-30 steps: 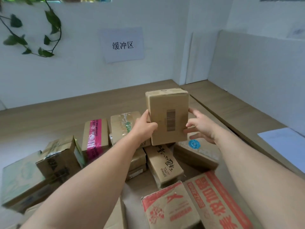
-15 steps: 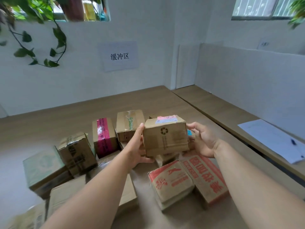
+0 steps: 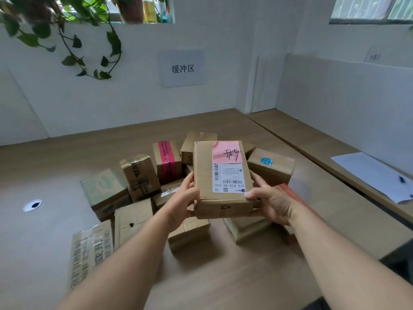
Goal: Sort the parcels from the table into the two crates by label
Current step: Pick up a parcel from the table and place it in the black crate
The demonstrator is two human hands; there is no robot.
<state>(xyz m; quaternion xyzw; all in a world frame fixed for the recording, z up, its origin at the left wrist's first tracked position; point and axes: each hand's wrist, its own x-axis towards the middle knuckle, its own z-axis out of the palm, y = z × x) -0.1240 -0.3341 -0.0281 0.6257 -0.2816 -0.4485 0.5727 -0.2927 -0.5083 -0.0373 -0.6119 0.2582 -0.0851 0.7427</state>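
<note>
A brown cardboard parcel (image 3: 204,175) is held up in front of me above the table, its labelled face turned towards me. On that face are a pink handwritten note (image 3: 226,152) and a white shipping label (image 3: 229,178). My left hand (image 3: 183,199) grips the parcel's left side and my right hand (image 3: 269,201) grips its right side, thumb on the label's lower corner. Several other cardboard parcels lie heaped on the wooden table (image 3: 67,157) below, among them one with pink tape (image 3: 166,161) and one with a blue sticker (image 3: 271,165). No crate is in view.
A white sheet of paper (image 3: 375,175) lies on the adjoining table at the right. A round cable hole (image 3: 32,205) sits in the table at the left. White partition walls enclose the far side, with a paper sign (image 3: 182,68) and a hanging plant (image 3: 67,30).
Both hands have tipped the parcel over, so its barcode face, then its recycling-mark side, gave way to the labelled face. The view has lifted and pulled back.
</note>
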